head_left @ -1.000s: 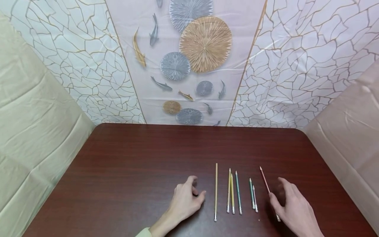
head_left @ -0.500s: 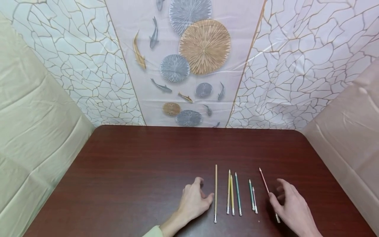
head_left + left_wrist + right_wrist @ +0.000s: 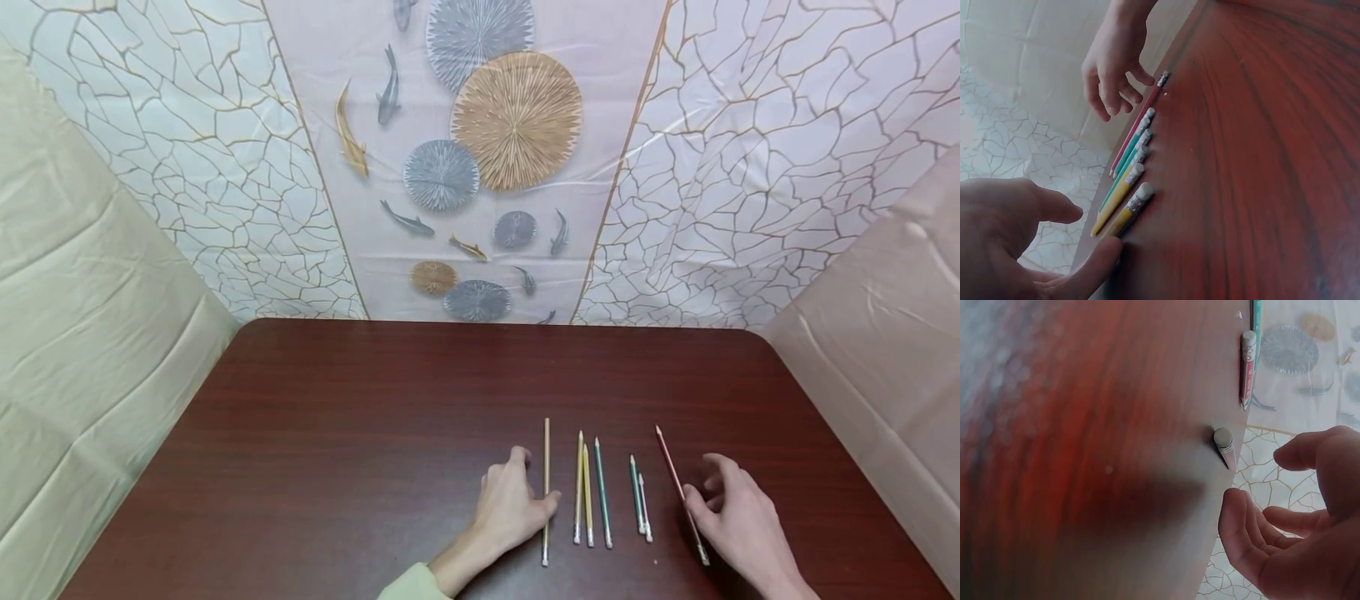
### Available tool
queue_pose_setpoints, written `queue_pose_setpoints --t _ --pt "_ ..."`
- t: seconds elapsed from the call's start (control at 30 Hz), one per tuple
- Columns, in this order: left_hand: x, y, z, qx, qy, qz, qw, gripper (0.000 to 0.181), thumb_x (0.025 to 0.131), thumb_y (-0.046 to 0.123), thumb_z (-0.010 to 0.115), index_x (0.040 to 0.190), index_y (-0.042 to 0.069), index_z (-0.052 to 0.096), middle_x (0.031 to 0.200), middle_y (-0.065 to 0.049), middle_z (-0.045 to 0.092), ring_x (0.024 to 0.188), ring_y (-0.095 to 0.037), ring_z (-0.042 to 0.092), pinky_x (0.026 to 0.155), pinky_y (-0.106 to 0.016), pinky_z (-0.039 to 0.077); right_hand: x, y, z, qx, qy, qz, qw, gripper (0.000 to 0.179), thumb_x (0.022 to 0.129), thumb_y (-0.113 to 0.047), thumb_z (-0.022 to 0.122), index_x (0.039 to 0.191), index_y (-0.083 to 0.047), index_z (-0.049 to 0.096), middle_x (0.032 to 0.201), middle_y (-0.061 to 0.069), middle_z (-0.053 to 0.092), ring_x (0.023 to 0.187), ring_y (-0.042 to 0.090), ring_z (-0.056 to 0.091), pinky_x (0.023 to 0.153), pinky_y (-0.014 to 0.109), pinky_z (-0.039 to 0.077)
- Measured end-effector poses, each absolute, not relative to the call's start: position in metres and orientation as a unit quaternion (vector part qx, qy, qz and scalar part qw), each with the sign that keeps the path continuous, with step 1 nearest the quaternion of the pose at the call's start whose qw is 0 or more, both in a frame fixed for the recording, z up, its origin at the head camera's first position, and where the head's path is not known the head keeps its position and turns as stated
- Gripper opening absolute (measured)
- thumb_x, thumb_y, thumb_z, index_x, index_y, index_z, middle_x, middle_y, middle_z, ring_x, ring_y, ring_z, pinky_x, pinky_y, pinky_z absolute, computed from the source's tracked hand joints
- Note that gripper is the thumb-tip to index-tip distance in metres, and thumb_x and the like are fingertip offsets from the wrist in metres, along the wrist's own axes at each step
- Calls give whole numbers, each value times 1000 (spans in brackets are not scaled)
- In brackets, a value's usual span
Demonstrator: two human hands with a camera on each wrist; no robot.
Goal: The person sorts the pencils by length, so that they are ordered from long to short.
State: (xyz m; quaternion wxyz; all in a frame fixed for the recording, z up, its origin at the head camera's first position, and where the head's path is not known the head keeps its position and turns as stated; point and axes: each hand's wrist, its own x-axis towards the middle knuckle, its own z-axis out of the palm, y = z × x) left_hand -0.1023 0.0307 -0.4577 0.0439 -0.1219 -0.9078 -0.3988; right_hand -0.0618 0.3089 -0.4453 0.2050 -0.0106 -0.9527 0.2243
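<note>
In the head view a long yellow pencil [image 3: 547, 454] lies lengthwise on the table, its far end blunt. My left hand [image 3: 512, 506] is over it, the thumb crossing the shaft and the fingers on its left side. A clear gap shows between thumb and fingers in the left wrist view; contact with the pencil [image 3: 1124, 219] is unclear. A red pencil [image 3: 673, 473] lies slanted at the right. Beside it hovers my right hand [image 3: 738, 521], fingers loosely bent and thumb close to the shaft. The right wrist view shows nothing between those fingers.
Between the hands lie two yellow pencils [image 3: 588, 496], a longer green pencil [image 3: 603, 492], a shorter green pencil [image 3: 637, 493] and a short pinkish pencil [image 3: 645, 507]. The dark wooden table [image 3: 360, 400] meets patterned cloth at the back and plain cloth on both sides.
My left hand has moved right, from beside the long yellow pencil to over it. The right hand has barely shifted, its thumb now just off the red pencil. The pencils look unmoved.
</note>
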Motion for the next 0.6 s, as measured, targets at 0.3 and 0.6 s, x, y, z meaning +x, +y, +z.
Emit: queue_pose_setpoints --t 0.3,0.6 --pt "-103 39 -460 -102 -920 -377 47 56 61 28 78 104 2 54 67 -7 61 64 -28 60 56 -37 47 -65 308 -448 -21 -958 239 157 43 74 -17 69 111 -2 52 75 5 56 56 8 55 51 30 42" --pt "-106 45 -463 -99 -927 -358 50 57 59 28 81 102 3 55 78 -16 63 68 -33 60 56 -38 47 -68 309 -449 -19 -963 233 135 42 73 -19 71 108 -4 52 75 5 57 60 14 56 55 36 42"
